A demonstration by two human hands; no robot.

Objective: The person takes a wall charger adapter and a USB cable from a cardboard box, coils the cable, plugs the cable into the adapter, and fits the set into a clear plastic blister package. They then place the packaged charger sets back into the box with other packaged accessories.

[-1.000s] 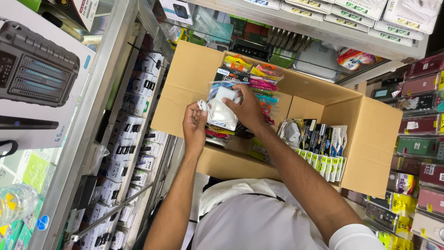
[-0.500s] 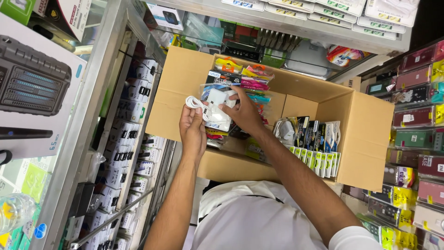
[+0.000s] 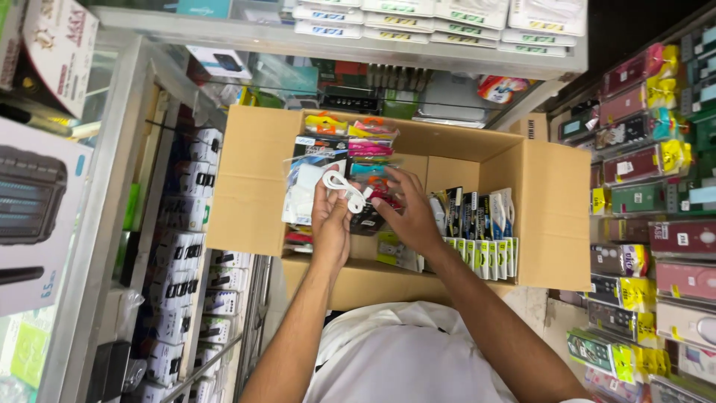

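Head view: both hands reach forward into the cardboard box (image 3: pixel 253 179); the left hand (image 3: pixel 330 224) pinches a coiled white cable (image 3: pixel 344 189), the right hand (image 3: pixel 409 216) grips a dark packet (image 3: pixel 367 218) beside it.

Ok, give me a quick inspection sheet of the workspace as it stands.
Surface: open cardboard box, flaps out.
Job's things: clear packet with a white coiled cable, held over the box.
Clutter: upright row of packets at the box's right; colourful packets stacked at the back.
Grippers: left hand grips the clear packet; right hand touches it from the right.
Cables: only the white coiled cable.
Surroundings: display shelves of small boxes left; hanging packets right.
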